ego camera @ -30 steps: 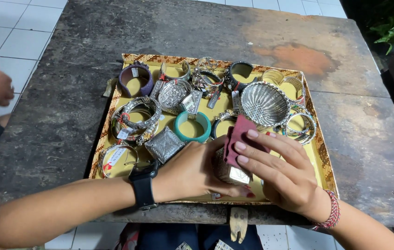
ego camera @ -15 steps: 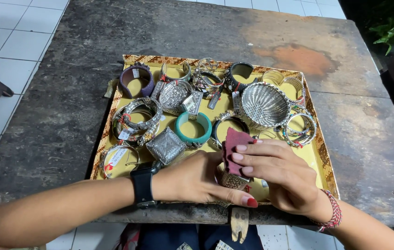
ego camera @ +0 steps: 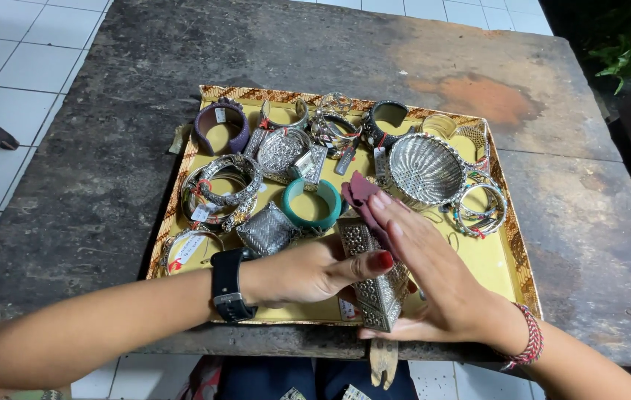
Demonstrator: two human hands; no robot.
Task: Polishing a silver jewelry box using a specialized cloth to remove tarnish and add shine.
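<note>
My left hand [ego camera: 314, 271] grips an ornate silver box [ego camera: 373, 287] standing on edge over the near rim of the yellow tray [ego camera: 495, 261]. My right hand [ego camera: 434, 278] lies flat against the box's far side and presses a dark red cloth [ego camera: 360, 194] to it. A teal bangle [ego camera: 311, 204] and a silver filigree cuff [ego camera: 267, 231] sit just beyond my left hand. A black watch [ego camera: 227, 285] is on my left wrist.
The tray holds several bangles, among them a purple one [ego camera: 220, 127], a black one [ego camera: 385, 122], silver ones [ego camera: 222, 185], and a shell-shaped silver dish [ego camera: 426, 170]. It rests on a dark stone table [ego camera: 93, 178]. White floor tiles [ego camera: 4, 67] lie left; green plants [ego camera: 630, 52] top right.
The silver box has come up from behind my hands and now stands on edge. My right hand has flattened against it with the cloth. The other person's hand at the left is gone.
</note>
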